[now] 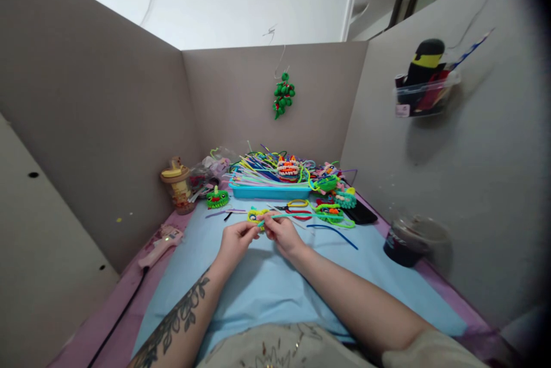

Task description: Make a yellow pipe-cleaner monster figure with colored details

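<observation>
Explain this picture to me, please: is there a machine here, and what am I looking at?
No machine is doing the work; these are a person's two bare hands. The picture comes from one camera worn on the head, looking forward and down. The left hand and right hand pinch a turquoise strand. A small yellow piece shows right by the fingers; whether it is held is hard to tell. On the blue cloth lie scissors and a dark blue strand. Behind them, a blue tray holds many colored strands.
</observation>
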{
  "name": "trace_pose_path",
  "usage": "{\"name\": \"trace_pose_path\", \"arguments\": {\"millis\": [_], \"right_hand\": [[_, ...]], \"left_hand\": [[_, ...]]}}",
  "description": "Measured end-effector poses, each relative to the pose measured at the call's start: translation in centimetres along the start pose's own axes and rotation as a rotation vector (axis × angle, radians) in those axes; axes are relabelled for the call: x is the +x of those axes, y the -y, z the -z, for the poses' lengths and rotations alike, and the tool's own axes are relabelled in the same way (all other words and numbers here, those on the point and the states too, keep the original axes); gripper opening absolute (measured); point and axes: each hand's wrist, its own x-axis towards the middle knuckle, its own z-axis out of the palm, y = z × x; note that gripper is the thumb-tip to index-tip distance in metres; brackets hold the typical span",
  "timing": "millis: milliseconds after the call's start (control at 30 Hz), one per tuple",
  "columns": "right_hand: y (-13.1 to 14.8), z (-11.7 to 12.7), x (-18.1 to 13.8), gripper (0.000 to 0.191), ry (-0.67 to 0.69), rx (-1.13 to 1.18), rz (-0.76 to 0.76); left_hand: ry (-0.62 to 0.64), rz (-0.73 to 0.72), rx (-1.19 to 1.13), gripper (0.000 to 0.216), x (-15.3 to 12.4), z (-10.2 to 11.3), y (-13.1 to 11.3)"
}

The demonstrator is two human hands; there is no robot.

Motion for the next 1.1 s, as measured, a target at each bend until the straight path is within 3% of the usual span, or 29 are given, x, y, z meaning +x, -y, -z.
{"name": "trace_pose_path", "arguments": {"millis": [167, 300, 433, 667, 767, 900, 1000, 1100], "right_hand": [[-0.12, 0.19, -0.14, 0.026, 0.063, -0.042, 0.043], [-0.24, 0.5, 0.0, 0.028, 0.12, -0.083, 0.084], [-0.03, 0.73, 0.1, 0.031, 0.267, -0.027, 0.046], [0.0, 0.75, 0.02, 0.033, 0.4, 0.055, -0.084], [-0.14, 0.73, 0.27, 0.03, 0.324, 0.0, -0.016], [-0.14, 0.79, 0.52, 0.032, 0.171, -0.072, 0.048], [-0.05, 0.7, 0.28, 0.036, 0.269, -0.068, -0.069], [-0.04, 0.52, -0.05, 0.04, 0.365, -0.107, -0.181]], "left_hand": [[0.052, 0.141, -0.195, 0.026, 0.2, 0.13, -0.61], [0.17, 0.197, -0.319, 0.028, 0.13, 0.11, -0.97], [0.267, 0.235, -0.397, 0.029, -0.08, 0.03, -0.9], [0.366, 0.23, -0.388, 0.028, -0.33, -0.15, -0.55], [0.283, 0.201, -0.345, 0.03, -0.09, -0.27, -0.37], [0.007, 0.165, -0.291, 0.03, 0.47, -0.1, -0.18], [-0.056, 0.149, -0.301, 0.037, 0.63, 0.17, -0.22], [0.012, 0.108, -0.298, 0.036, 0.54, 0.42, -0.33]]}}
